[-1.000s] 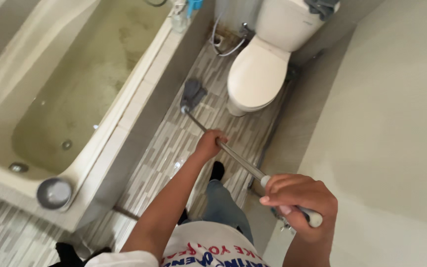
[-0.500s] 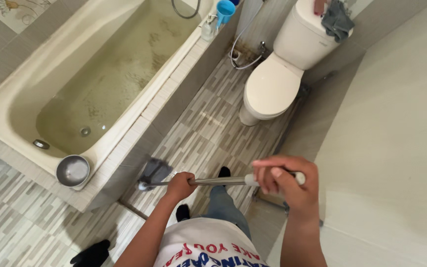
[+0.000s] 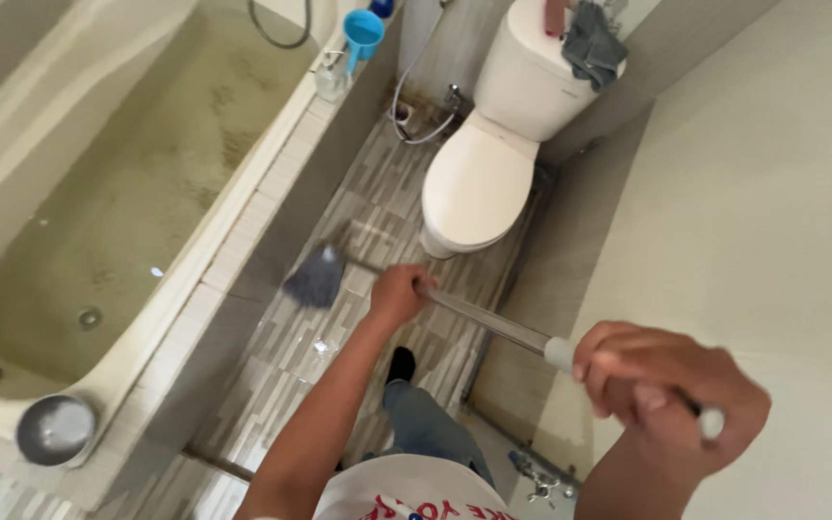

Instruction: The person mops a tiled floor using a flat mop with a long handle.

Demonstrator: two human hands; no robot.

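Grey mop on the tiled floor between bathtub and toilet.
Both hands clench its metal handle: left hand lower, right hand at the top; the handle slants up-left, head near the tub.

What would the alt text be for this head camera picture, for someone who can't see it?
Seen from above, a person grips a long metal mop handle with both hands, the left hand lower down and the right hand near the top. The grey mop head rests on the striped floor tiles between a bathtub and a white toilet.
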